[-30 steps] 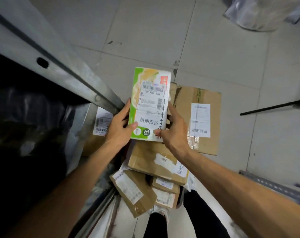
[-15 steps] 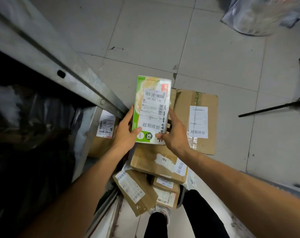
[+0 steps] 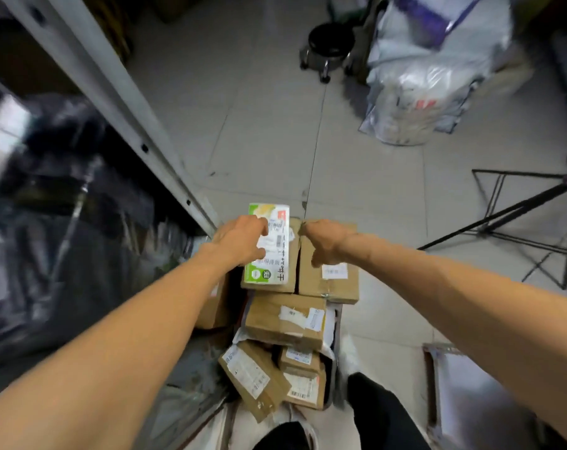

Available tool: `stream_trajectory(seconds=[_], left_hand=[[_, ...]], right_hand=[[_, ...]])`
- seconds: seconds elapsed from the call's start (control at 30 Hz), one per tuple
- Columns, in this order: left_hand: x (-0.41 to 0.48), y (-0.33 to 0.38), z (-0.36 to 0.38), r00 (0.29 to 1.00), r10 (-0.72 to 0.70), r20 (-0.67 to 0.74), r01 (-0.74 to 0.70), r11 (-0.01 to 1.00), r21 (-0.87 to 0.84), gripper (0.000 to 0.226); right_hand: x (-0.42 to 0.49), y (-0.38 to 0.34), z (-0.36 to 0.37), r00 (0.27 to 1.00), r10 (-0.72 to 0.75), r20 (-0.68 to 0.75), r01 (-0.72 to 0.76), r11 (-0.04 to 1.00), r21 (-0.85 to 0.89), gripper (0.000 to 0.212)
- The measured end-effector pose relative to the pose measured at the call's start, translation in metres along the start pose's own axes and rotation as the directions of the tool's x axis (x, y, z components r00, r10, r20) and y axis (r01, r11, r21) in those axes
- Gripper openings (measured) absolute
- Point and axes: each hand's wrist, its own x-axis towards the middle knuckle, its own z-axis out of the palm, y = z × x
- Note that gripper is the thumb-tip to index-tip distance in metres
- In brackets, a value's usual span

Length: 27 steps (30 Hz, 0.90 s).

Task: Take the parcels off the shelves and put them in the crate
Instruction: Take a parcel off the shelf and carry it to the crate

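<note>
A green and white parcel with a shipping label lies flat on top of the brown boxes piled in the crate, whose rim shows only at the right. My left hand grips the parcel's left edge, fingers over the label. My right hand is off it, fingers loosely curled above a brown box just to the right. More labelled boxes fill the crate below. Another brown parcel stands on the low shelf, partly hidden by my left arm.
The grey metal shelf upright runs diagonally on the left, with black bags behind it. A black wheeled stool and full plastic bags stand further off. A black wire stand is at the right. My legs are beside the crate.
The green parcel has gone down from in front of me onto the box pile. My right hand has let go and moved right. The view has tilted up, showing more floor.
</note>
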Motion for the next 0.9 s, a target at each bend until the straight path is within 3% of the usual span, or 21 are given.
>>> stream_trajectory(seconds=[0.27, 0.4, 0.57, 0.73, 0.9], left_hand=[[-0.105, 0.06, -0.128, 0.991, -0.005, -0.134, 0.01, 0.999, 0.039, 0.037], [-0.185, 0.084, -0.163, 0.962, -0.131, -0.238, 0.122, 0.991, -0.052, 0.035], [-0.298, 0.109, -0.165, 0.903, -0.299, -0.308, 0.251, 0.95, -0.186, 0.033], [-0.424, 0.122, -0.145, 0.831, -0.475, -0.291, 0.433, 0.879, -0.197, 0.031], [-0.56, 0.134, -0.124, 0.669, -0.669, -0.323, 0.598, 0.743, -0.3, 0.032]], right_hand=[[-0.131, -0.034, -0.112, 0.988, -0.091, -0.128, 0.057, 0.968, -0.244, 0.057], [-0.2, -0.058, -0.15, 0.963, -0.206, -0.173, 0.142, 0.935, -0.324, 0.062], [-0.275, -0.106, -0.154, 0.936, -0.344, -0.074, 0.281, 0.857, -0.431, 0.079], [-0.35, -0.177, -0.115, 0.824, -0.566, -0.041, 0.477, 0.73, -0.489, 0.057], [-0.422, -0.254, -0.058, 0.677, -0.736, 0.025, 0.642, 0.574, -0.508, 0.06]])
